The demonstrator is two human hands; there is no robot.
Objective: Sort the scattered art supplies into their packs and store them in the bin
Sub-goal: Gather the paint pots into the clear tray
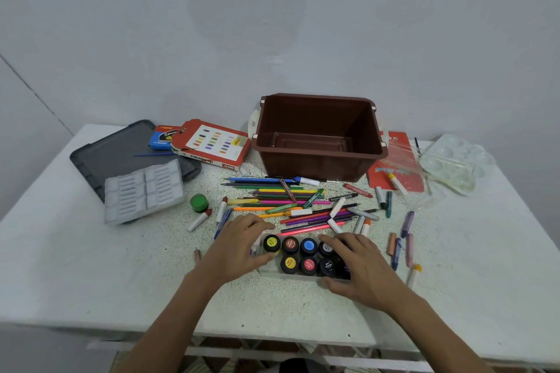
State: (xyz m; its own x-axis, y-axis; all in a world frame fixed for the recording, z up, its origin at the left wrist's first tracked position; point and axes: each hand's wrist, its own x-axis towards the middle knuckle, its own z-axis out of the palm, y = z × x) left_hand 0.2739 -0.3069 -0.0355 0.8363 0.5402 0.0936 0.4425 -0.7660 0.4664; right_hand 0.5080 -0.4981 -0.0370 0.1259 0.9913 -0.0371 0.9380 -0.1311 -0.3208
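Paint-pot pack (291,275) sits near the table (91,266) front edge, centre. Left hand (239,247) is curled round its left end. Right hand (356,266) lies over the right-end pots with the thumb on the front rim. That looks like a grip, but the clear plastic is hard to read. Brown bin (318,160) is at the back edge, with loose pencils (285,200) between.

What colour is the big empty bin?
The bin is dark reddish brown; the head view shows it.

One wide-angle head-worn camera looks forward and down across the table (91,266) from its near edge. The left hand (239,247) and right hand (360,266), gripping the paint tray (297,276), lie close below it at lower centre; the wall (272,24) fills the upper half.
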